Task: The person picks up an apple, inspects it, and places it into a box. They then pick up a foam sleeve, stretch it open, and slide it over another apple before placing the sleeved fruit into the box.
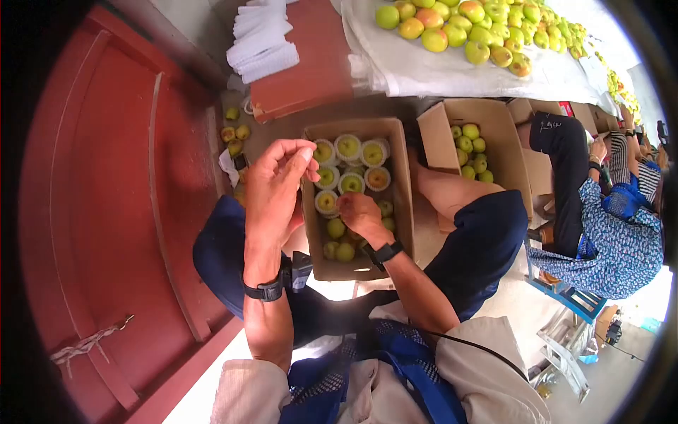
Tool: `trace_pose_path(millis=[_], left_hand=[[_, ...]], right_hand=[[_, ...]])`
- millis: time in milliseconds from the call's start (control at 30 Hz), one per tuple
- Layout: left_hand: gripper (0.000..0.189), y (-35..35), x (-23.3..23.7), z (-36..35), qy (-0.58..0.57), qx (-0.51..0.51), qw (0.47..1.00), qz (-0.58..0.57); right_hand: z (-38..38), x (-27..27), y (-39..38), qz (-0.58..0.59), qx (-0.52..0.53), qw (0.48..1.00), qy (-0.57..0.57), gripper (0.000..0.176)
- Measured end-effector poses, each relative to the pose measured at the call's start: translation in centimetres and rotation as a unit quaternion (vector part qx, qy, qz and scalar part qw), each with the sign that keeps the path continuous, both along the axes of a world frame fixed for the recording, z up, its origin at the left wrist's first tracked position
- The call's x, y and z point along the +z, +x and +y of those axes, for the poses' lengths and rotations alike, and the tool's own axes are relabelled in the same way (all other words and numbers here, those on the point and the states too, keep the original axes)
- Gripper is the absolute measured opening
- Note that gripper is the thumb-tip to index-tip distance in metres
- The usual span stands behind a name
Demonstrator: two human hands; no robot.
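Observation:
An open cardboard box (405, 233) stands between my knees. Its far part holds several apples in white foam nets (348, 147), set in rows; bare green apples (345, 252) lie in the near part. Above the box's left edge is my left hand (277, 185), thumb and fingertips drawn together; whatever they pinch, if anything, is too small to make out. My right hand (364, 215) reaches into the box with curled fingers, just beside the nearest netted apples. Its fingertips are partly hidden, so what they grip cannot be made out.
A second box of apples (432, 138) stands to the right. Many apples (434, 39) lie on a white-covered surface ahead. A stack of white foam nets (263, 42) rests on a reddish-brown board (304, 67). A red door (106, 212) is left; a co-worker (614, 233) sits right.

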State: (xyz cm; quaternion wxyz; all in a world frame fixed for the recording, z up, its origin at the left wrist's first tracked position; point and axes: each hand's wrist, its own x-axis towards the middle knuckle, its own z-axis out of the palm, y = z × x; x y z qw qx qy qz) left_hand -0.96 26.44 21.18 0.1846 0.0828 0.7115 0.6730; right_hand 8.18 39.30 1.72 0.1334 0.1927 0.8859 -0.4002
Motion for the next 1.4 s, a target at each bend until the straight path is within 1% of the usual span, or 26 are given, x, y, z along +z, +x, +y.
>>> trace_pose_path(millis=[67, 100, 167, 233, 300, 333, 367, 400, 433, 533, 567, 633, 700, 767, 867, 900, 967, 1000, 1067, 1100, 1167, 1200, 1267, 1300, 1367, 1400], left_hand=[[0.017, -0.1, 0.1, 0.2, 0.009, 0.006, 1.000, 0.004], [0.016, 0.1, 0.1, 0.2, 0.010, 0.017, 1.000, -0.006], [0.015, 0.1, 0.8, 0.3, 0.011, 0.018, 0.999, -0.024], [0.015, 0.4, 1.0, 0.4, 0.015, 0.021, 0.999, -0.033], [0.017, 0.0, 0.5, 0.3, 0.014, 0.010, 0.999, -0.038], [0.017, -0.3, 0.3, 0.2, 0.002, 0.001, 1.000, -0.016], [0.018, -0.2, -0.1, 0.0, -0.012, -0.005, 1.000, 0.002], [0.018, -0.1, -0.1, 0.2, -0.003, 0.004, 1.000, 0.001], [0.018, -0.2, -0.4, 0.2, -0.012, 0.007, 1.000, -0.007], [0.018, 0.2, -1.0, -0.5, -0.010, 0.008, 1.000, -0.007], [0.017, 0.7, -1.3, -0.7, -0.014, 0.009, 1.000, -0.018], [0.017, -0.2, -0.4, 0.3, 0.001, 0.010, 1.000, -0.005], [0.016, 0.2, 1.0, 0.9, -0.026, 0.015, 0.999, -0.029], [0.018, 0.3, 1.0, 0.9, 0.003, -0.006, 1.000, 0.006], [0.018, 0.8, 2.9, 1.1, 0.018, -0.011, 1.000, 0.018], [0.018, 0.7, 3.3, 0.9, 0.023, -0.008, 0.999, 0.025], [0.018, 0.6, 3.8, 0.6, 0.029, -0.005, 0.999, 0.023], [0.018, 0.7, 4.0, 0.5, 0.044, -0.005, 0.999, 0.026], [0.018, 0.7, 5.0, 0.0, 0.040, 0.004, 0.999, 0.014], [0.018, 0.8, 5.4, -0.3, 0.030, 0.011, 0.999, -0.003], [0.017, 0.8, 5.7, -1.1, 0.034, 0.006, 0.999, -0.002], [0.017, 0.7, 5.6, -1.5, 0.032, 0.014, 0.999, 0.013], [0.017, 0.8, 5.8, -2.2, 0.020, 0.033, 0.999, 0.024], [0.017, 0.8, 5.8, -2.5, 0.020, 0.039, 0.999, 0.022], [0.016, 0.7, 5.7, -3.0, 0.037, 0.049, 0.998, 0.012], [0.014, 0.5, 5.8, -3.4, 0.022, 0.045, 0.999, 0.002]], right_hand=[[2.4, 2.7, -0.3, 0.108, -0.050, 0.988, -0.099, 0.019], [2.9, 4.8, -0.2, 0.124, -0.058, 0.987, -0.085, 0.018], [5.3, 4.2, -0.3, 0.112, -0.104, 0.963, -0.221, 0.019], [6.8, 10.3, 1.1, 0.170, -0.109, 0.961, -0.191, 0.020], [9.6, 13.3, 2.5, 0.236, -0.129, 0.922, -0.279, 0.015], [11.2, 13.9, 3.1, 0.250, -0.146, 0.904, -0.314, 0.016], [12.1, 15.9, 3.7, 0.259, -0.167, 0.900, -0.309, 0.015], [13.1, 17.9, 4.5, 0.297, -0.150, 0.907, -0.257, 0.015], [13.6, 20.6, 5.2, 0.281, -0.167, 0.929, -0.175, 0.017], [15.4, 23.8, 6.8, 0.276, -0.243, 0.915, -0.163, 0.026], [15.5, 25.0, 7.0, 0.281, -0.247, 0.920, -0.118, 0.025], [16.4, 25.7, 7.5, 0.307, -0.269, 0.902, -0.139, 0.024], [17.3, 26.1, 6.9, 0.319, -0.246, 0.901, -0.158, 0.024], [17.9, 26.5, 5.2, 0.325, -0.226, 0.901, -0.176, 0.023], [17.5, 27.1, 1.2, 0.266, -0.168, 0.940, -0.132, 0.026], [18.1, 26.5, -0.7, 0.246, -0.141, 0.944, -0.171, 0.027], [19.2, 23.8, -4.4, 0.299, -0.065, 0.935, -0.179, 0.028], [20.2, 22.7, -6.4, 0.306, -0.063, 0.934, -0.174, 0.028], [22.5, 20.9, -10.4, 0.305, -0.005, 0.952, -0.032, 0.025], [23.4, 20.4, -12.2, 0.308, -0.004, 0.951, -0.027, 0.025], [25.2, 20.1, -15.5, 0.338, -0.033, 0.937, 0.086, 0.023], [26.4, 20.5, -16.7, 0.341, -0.035, 0.935, 0.093, 0.023], [29.1, 21.3, -18.5, 0.343, -0.028, 0.901, 0.265, 0.026], [30.8, 21.3, -19.3, 0.343, -0.030, 0.899, 0.271, 0.026], [34.7, 21.6, -20.7, 0.349, -0.135, 0.888, 0.267, 0.029], [36.8, 22.1, -21.0, 0.348, -0.136, 0.887, 0.272, 0.029]])
